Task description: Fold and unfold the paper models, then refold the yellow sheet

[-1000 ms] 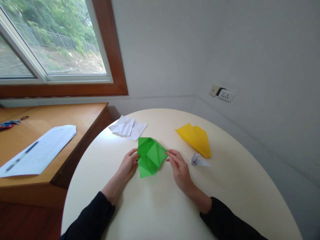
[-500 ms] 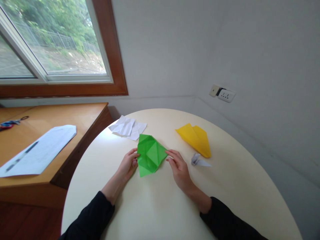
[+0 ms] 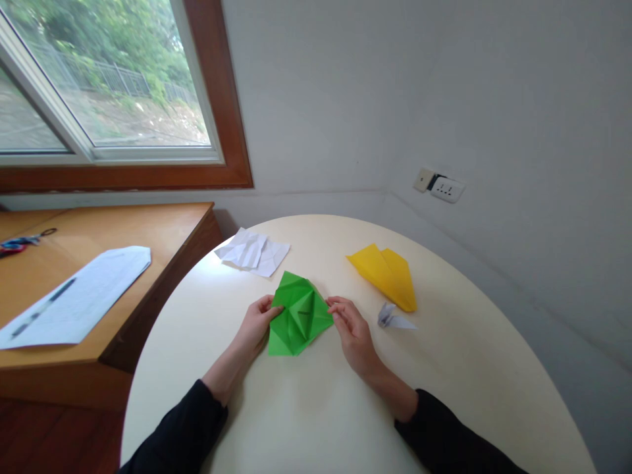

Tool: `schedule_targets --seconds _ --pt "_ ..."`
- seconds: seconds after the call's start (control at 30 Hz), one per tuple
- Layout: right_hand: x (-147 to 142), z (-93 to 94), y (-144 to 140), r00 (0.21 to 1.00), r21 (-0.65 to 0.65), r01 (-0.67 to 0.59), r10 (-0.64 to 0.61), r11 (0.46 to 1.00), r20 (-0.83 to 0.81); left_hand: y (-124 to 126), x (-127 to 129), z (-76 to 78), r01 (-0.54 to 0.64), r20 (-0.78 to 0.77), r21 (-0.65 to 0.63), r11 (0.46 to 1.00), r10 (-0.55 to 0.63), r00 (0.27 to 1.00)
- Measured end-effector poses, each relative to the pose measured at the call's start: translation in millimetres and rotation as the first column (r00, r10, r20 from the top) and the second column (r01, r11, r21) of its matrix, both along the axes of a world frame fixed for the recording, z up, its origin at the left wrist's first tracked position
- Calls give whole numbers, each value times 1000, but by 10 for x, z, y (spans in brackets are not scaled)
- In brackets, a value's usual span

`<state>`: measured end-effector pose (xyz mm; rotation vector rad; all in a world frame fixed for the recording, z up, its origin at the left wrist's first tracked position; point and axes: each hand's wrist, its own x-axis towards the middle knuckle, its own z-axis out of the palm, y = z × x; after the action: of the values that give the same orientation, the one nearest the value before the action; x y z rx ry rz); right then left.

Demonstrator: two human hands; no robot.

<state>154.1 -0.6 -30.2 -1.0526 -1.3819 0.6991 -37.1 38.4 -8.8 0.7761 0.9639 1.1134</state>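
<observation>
Since the earlier frame the green paper point(image 3: 299, 315) has turned and dropped flatter onto the table point(image 3: 444, 368), near its middle. The left hand point(image 3: 255, 326) pinches its left corner and the right hand point(image 3: 351, 329) its right corner, fingers closed on the paper, likely steadying the creases. A yellow plane point(image 3: 388, 273), small white fold point(image 3: 392, 317) and crumpled white sheet point(image 3: 253, 251) lie toward the far edge

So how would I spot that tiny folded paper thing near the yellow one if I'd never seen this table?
Start at the round cream table and find the yellow folded paper on its far right side. Just in front of it, to the right of the right hand, lies the small folded paper. It is pale lilac-white and by far the smallest piece, unlike the green paper or the crumpled white sheet.
</observation>
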Motion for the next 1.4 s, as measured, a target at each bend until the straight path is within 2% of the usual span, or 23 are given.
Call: schedule_targets --seconds 0.2,0.4,0.73,1.03,1.4 --pt "-5 16 -5 997 32 13 -15 999 75 0 -12 -2 20 12 8 1000 -20 1000" --pt "-30 27 -47 953 129 35 -72 991 294 -15 -3 44 37 31 4 999 -37 999" --pt "-62 -10 -95 786 207 -25 -108 978 609 -48 55 163 -8 0 1 1000 8 1000" --pt "-66 105 -133 730 283 -135 -97 950 676 -49 53 201 -41 -43 -6 999 40 998" --pt "-70 102 -143 696 274 -112 -121 955 708 -41 60 163 -44 -65 7 999 44 997"
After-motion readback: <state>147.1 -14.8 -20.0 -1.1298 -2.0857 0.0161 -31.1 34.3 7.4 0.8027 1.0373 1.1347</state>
